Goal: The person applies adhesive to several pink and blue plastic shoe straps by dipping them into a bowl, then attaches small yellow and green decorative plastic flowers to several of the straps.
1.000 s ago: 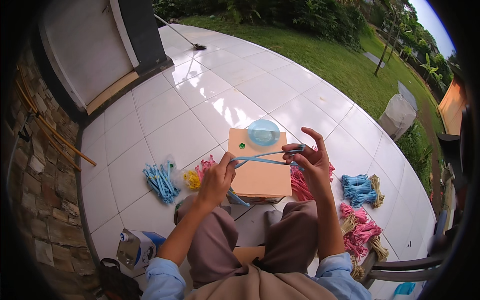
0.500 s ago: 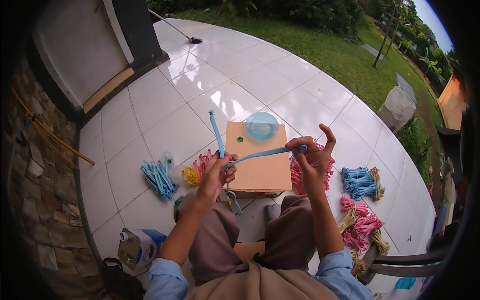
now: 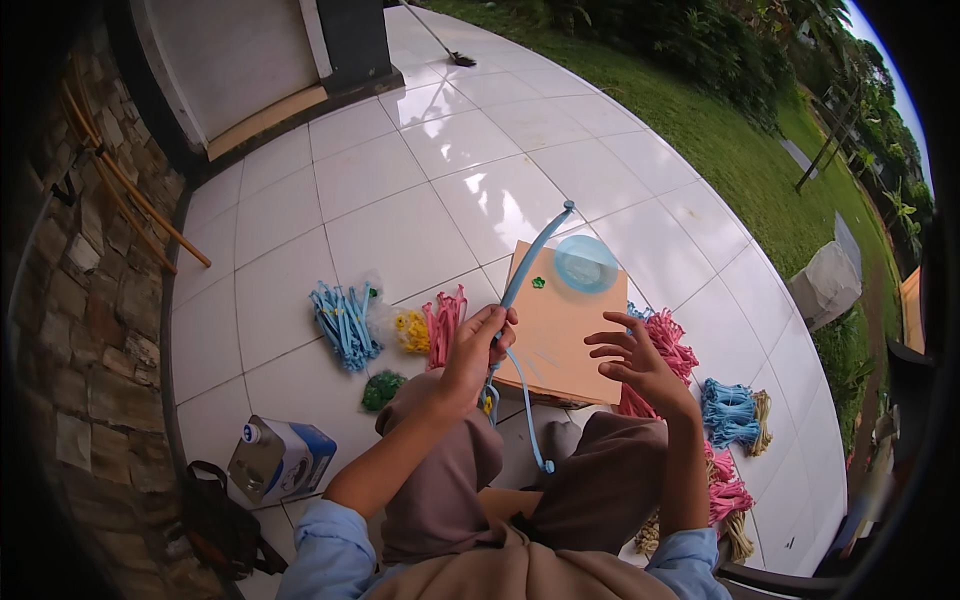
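My left hand (image 3: 476, 350) is closed around several light-blue fabric cords (image 3: 537, 248) with knotted ends. One cord sticks up past the fist, and others hang down between my knees. A small yellow piece (image 3: 488, 405) shows among the hanging cords. Over the right side of a cardboard box (image 3: 560, 345), my right hand (image 3: 643, 368) has its fingers spread and holds nothing. On the box top lie a translucent blue bowl (image 3: 586, 265) and a green flower-shaped piece (image 3: 539, 283).
Left of the box are blue cords (image 3: 345, 328), yellow pieces (image 3: 411, 331), pink cords (image 3: 445, 318) and a green bag (image 3: 381, 390). A metal can (image 3: 284, 460) stands at lower left. Blue bundles (image 3: 731, 412) and pink bundles (image 3: 728, 495) lie to the right.
My right hand has let go of the blue cord end it pinched and opened. That cord now hangs down from my left hand. The view has shifted left.
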Available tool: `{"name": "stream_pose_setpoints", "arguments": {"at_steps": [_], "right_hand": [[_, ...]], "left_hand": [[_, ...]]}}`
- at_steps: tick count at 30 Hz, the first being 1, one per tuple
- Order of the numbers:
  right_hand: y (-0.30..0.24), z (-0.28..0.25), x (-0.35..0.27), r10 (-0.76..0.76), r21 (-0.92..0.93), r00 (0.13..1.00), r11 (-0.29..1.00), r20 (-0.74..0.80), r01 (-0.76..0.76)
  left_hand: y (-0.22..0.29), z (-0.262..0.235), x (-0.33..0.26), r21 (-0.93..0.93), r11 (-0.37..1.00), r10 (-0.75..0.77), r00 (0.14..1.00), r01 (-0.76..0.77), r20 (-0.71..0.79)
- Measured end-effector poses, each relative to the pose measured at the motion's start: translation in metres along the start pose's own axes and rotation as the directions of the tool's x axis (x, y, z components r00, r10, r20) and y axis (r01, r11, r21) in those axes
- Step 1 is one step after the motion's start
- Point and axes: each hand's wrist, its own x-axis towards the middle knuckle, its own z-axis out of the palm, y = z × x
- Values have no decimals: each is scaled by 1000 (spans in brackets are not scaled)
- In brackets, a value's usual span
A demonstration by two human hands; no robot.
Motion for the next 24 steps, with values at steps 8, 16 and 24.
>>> {"name": "stream_pose_setpoints", "arguments": {"at_steps": [8, 16, 24], "right_hand": [[54, -7, 108, -330, -631, 944, 731, 7, 260], [117, -8, 198, -559, -858, 791, 250, 249, 448], [125, -6, 205, -568, -851, 792, 282, 223, 443]], "left_hand": [[-2, -21, 8, -202, 972, -154, 976, 121, -155], [5, -10, 5, -206, 961, -220, 963, 186, -157], [-1, -2, 6, -264, 945, -227, 969, 194, -100]]}}
